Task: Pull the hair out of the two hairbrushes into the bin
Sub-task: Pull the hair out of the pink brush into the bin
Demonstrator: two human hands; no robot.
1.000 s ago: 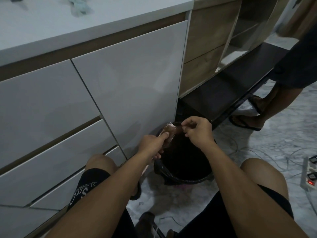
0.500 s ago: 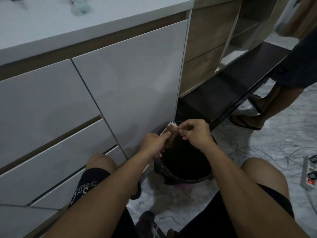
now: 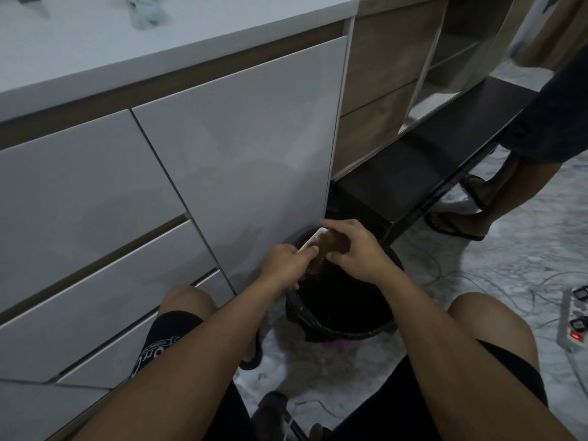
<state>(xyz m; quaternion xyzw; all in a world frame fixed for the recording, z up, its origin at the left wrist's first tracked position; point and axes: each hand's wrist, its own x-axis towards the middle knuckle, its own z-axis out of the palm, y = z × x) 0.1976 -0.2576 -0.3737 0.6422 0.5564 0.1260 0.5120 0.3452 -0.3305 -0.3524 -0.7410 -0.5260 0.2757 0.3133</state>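
I hold a brown hairbrush [image 3: 327,245] with pale bristles over the dark bin [image 3: 346,332], which is lined with a black bag and stands on the floor by the white cabinet. My left hand [image 3: 284,265] grips the brush's lower end, its handle hidden in the fist. My right hand [image 3: 353,249] lies over the brush head, fingers curled across the bristle side and thumb at its lower edge. Whether it holds hair is hidden. A second hairbrush is not in view.
White cabinet doors and drawers [image 3: 222,148] stand close on the left. A dark low shelf [image 3: 429,154] runs behind the bin. Another person's legs and sandals [image 3: 467,218] stand at right. Cables and a power strip [image 3: 572,326] lie on the marble floor.
My right hand moved from the brush's right side, where it pinched at the bristles, to cover the brush head. The left hand and brush stayed over the bin.
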